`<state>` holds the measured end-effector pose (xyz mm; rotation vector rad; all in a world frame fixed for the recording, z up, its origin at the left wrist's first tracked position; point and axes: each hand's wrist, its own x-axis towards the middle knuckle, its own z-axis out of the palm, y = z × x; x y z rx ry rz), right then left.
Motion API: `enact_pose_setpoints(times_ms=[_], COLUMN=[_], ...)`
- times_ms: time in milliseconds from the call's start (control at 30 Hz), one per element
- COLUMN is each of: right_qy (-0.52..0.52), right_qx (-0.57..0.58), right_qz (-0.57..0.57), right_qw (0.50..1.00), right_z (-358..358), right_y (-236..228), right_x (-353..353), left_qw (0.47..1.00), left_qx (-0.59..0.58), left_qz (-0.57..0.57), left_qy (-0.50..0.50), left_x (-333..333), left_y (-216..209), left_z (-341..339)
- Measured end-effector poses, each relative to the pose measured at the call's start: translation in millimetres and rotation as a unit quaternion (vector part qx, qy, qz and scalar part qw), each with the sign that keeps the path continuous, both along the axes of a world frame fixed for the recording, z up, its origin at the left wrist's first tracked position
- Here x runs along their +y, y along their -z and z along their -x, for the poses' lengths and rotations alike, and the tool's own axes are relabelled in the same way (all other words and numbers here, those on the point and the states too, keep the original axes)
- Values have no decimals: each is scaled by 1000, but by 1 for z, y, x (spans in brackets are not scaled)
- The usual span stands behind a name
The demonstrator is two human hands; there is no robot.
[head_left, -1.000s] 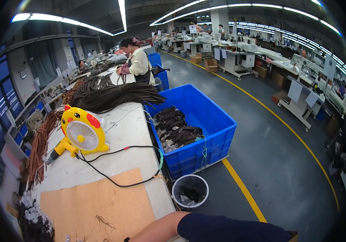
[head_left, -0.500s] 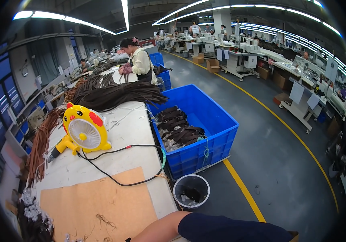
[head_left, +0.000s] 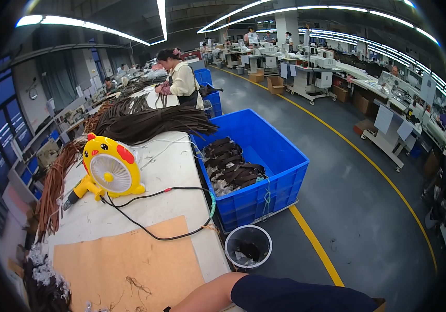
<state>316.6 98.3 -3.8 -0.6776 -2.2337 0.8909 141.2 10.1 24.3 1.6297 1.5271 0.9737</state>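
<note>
Only my right forearm (head_left: 207, 295) shows, reaching in from a dark blue sleeve (head_left: 301, 294) at the lower right. Its wrist, with a dark band, meets the lower edge, so my right hand is out of sight. Nothing of my left arm or hand appears. Closest to the forearm lies a tan paper sheet (head_left: 129, 255) on the white table, with loose dark threads (head_left: 138, 286) on it. Left of the sheet is a heap of dark strips with silvery wrapping (head_left: 46, 278).
A yellow chick-shaped fan (head_left: 111, 169) and its black cable (head_left: 150, 236) rest on the table (head_left: 165, 166), before bundled dark strips (head_left: 155, 122). Right of it stand a blue crate (head_left: 264, 203) and a bin (head_left: 248, 260). A co-worker (head_left: 181, 80) stands farther back.
The whole view has shifted very slightly to the right. My right forearm keeps nearly the same position, and the things on the table stay where they were.
</note>
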Motion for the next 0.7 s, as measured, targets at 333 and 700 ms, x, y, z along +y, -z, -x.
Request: enact_pose_setpoints(times_ms=[333,700], right_qy=[-21,-33], right_qx=[15,-3], right_qz=[10,2], right_qw=[1000,999], right_z=[10,8], right_y=[-9,-34], right_x=[2,6], left_qw=[999,983], left_qx=[21,144], left_qz=[-32,-115], left_qy=[-10,-3], left_x=[-3,-6], left_y=[9,5], left_z=[19,18])
